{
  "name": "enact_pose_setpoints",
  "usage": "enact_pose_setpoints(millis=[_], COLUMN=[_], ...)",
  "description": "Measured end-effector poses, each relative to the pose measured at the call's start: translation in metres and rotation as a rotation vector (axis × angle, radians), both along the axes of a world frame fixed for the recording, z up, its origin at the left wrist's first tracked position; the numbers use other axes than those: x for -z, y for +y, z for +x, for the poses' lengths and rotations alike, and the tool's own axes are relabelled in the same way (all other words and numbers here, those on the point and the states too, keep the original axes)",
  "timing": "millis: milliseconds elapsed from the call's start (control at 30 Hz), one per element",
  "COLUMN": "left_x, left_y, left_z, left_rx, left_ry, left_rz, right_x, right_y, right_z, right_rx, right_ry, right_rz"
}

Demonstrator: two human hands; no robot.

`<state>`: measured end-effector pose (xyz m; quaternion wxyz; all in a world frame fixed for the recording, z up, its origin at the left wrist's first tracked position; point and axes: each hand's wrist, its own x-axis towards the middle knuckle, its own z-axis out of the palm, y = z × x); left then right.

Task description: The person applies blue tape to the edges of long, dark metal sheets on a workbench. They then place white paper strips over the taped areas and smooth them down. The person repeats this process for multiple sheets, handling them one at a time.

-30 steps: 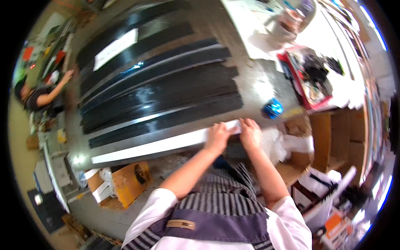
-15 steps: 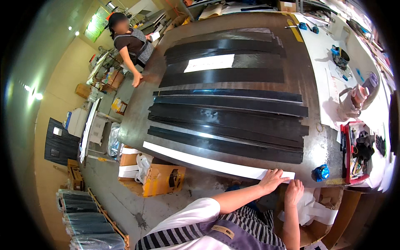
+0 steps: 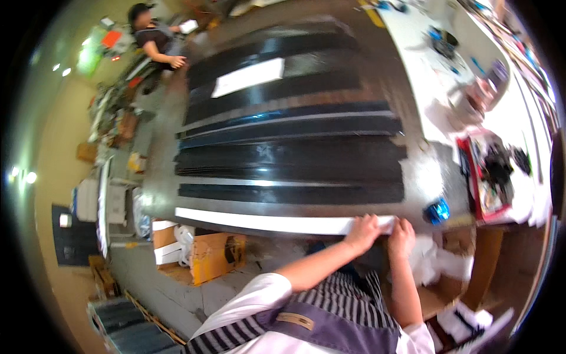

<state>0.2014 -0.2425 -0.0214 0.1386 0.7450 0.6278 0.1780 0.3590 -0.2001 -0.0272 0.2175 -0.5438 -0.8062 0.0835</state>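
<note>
A long white strip (image 3: 265, 223) lies along the near edge of the dark table. My left hand (image 3: 362, 232) has its fingers curled on the strip, close to its right end. Just to the right, my right hand (image 3: 402, 238) is closed at that end, its fingertips pinching the strip. Beyond the strip, rows of long black strips (image 3: 289, 155) are spread and stacked across the table. A white paper sheet (image 3: 248, 77) rests on the farther black strips. Motion blurs the picture, so the fingertips are not sharp.
A blue shiny object (image 3: 437, 210) and a red-rimmed tray of small tools (image 3: 497, 217) are at the right. Open cardboard boxes (image 3: 217, 259) stand below the table's near edge. Across the table at far left stands another person (image 3: 154, 41), holding something white.
The whole view has shifted and turned, so the table appears farther left and higher. Both my hands stay at the strip's right end, with the left hand's fingers more curled.
</note>
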Motion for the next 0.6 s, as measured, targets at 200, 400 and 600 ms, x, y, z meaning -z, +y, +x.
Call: enact_pose_setpoints(millis=[200, 400, 600], left_x=[-0.008, -0.008, -0.014], left_y=[-0.001, -0.003, 0.0], left_z=[-0.001, -0.005, -0.007], left_rx=[-0.029, 0.019, 0.034], left_ry=[-0.037, -0.046, -0.042], left_rz=[-0.029, -0.051, -0.086], right_x=[-0.008, -0.009, -0.011], right_y=[0.0, -0.014, -0.007], right_z=[-0.006, 0.0, -0.005], right_rx=[0.007, -0.019, 0.03], right_ry=[-0.041, -0.021, 0.032], right_rz=[-0.012, -0.102, -0.102])
